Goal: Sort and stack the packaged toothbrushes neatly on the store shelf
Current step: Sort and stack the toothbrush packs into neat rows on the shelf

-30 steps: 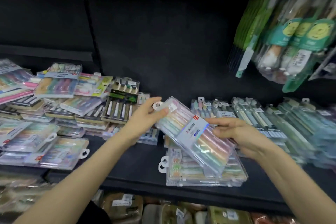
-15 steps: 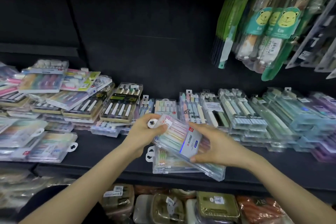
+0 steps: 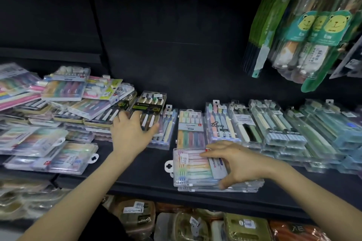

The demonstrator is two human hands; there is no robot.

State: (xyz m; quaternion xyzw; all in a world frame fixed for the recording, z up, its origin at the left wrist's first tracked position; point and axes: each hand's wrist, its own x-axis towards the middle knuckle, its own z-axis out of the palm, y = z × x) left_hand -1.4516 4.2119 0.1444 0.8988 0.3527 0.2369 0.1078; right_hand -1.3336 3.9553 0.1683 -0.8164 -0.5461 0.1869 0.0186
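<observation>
While the black shelf (image 3: pixel 137 172) spans the whole view, a loose pile (image 3: pixel 64 92) of toothbrush packs covers its left part and a tidier row (image 3: pixel 293 129) of packs lies along the right, with hanging packs (image 3: pixel 313 31) above that row. Near the front edge, right of centre, sits a short stack (image 3: pixel 215 189) of clear cases. On top of it lies the clear pack (image 3: pixel 192 166), flat, with its hang tab pointing left. A black pack (image 3: pixel 148 107) rests at the right end of the pile. The right hand (image 3: pixel 241 162) holds the clear pack, thumb against its near edge and arched fingers on its top. The left hand (image 3: pixel 131 133) lies on the black pack with fingers straight and spread wide
</observation>
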